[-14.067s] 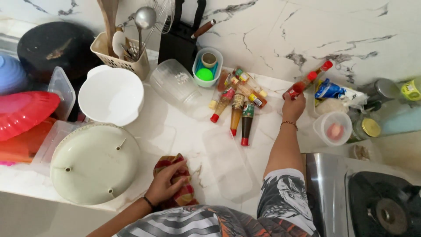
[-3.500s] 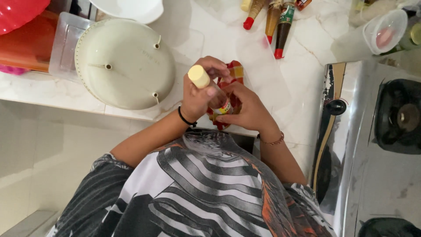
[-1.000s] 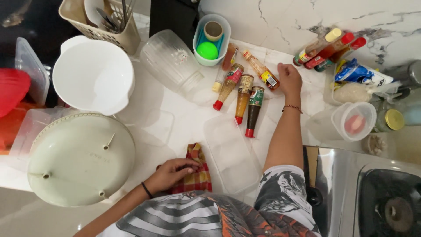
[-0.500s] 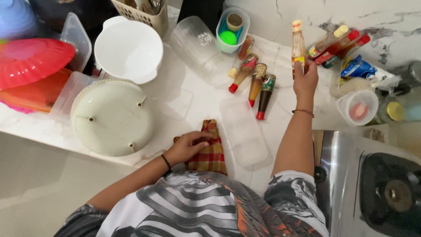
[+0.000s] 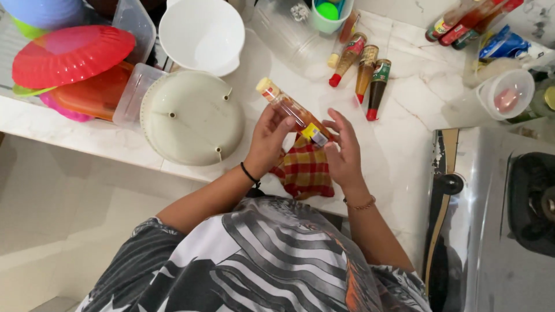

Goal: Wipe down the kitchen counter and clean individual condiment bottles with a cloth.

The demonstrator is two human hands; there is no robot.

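Note:
My left hand (image 5: 270, 137) is closed around a slim clear bottle (image 5: 291, 110) of orange sauce with a pale yellow cap. The bottle is tilted, with its cap pointing up and to the left. My right hand (image 5: 344, 151) hovers at the bottle's lower, labelled end with fingers spread and the thumb close to the base. A red and yellow checked cloth (image 5: 304, 173) lies on the white marble counter (image 5: 404, 144) just under both hands.
Several sauce bottles (image 5: 365, 70) lie at the back of the counter. An overturned cream bowl (image 5: 191, 118), a white bowl (image 5: 202, 34), a red plate (image 5: 72, 55) and plastic boxes crowd the left. A clear lidded cup (image 5: 506, 95) and a stove (image 5: 509, 214) are to the right.
My right hand brought the yellow-capped bottle from the back of the counter to the front. My left hand left the cloth and took hold of the bottle.

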